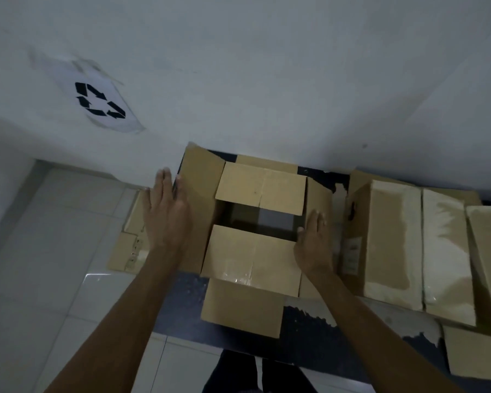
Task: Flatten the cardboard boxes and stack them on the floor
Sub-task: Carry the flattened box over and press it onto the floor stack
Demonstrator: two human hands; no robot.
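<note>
The person's left hand and right hand are bare, with no gloves, rings or watch showing. Both forearms are bare to the frame's lower edge, no sleeves visible. Below the forearms, dark trousers cover the two legs.

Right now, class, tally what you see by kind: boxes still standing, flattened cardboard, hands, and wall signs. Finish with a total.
Standing boxes: 2, the open box and the taped box
Flattened cardboard: 1
Hands: 2, left hand, right hand
Recycling sign: 1
Total: 6
</note>
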